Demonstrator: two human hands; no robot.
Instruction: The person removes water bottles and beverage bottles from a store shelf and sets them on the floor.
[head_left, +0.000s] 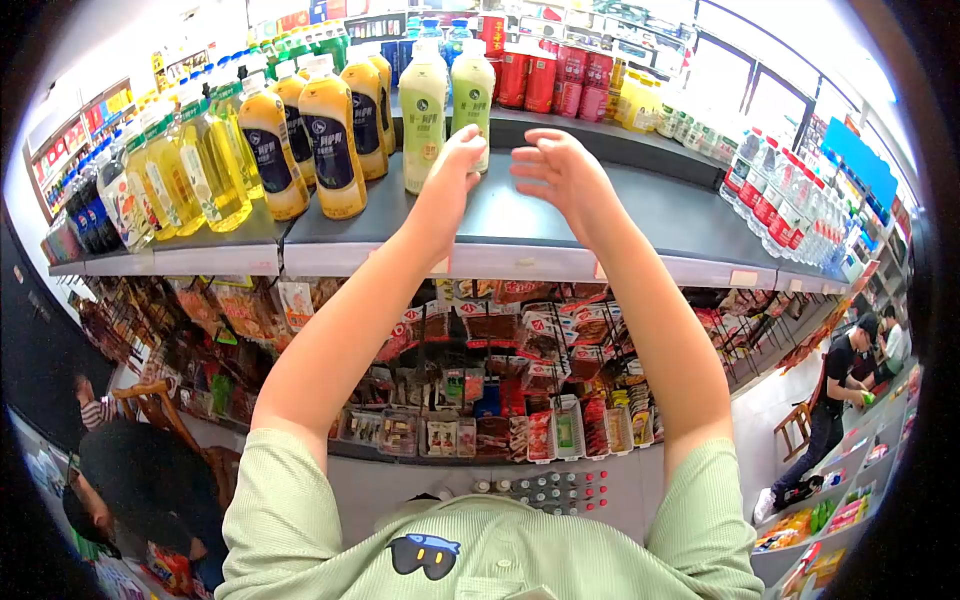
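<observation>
Both my arms reach up to the dark top shelf. My left hand [451, 190] is beside the light green bottles, its fingers partly hidden behind the thumb side. A pale green bottle [423, 120] stands just left of it, and a second green bottle [472, 90] stands behind it; whether the hand touches them I cannot tell. To the right, my right hand [565, 178] hovers over the shelf with its fingers spread and nothing in them. Left of the green bottles stand several orange bottles with dark labels [333, 140].
Yellow drink bottles [208, 170] fill the shelf's left part. Red cans [540, 82] stand on the raised rear ledge, water bottles [775, 190] at the right end. Packaged snacks [490, 330] hang below the shelf's pale front edge [520, 262]. People are at lower left and far right.
</observation>
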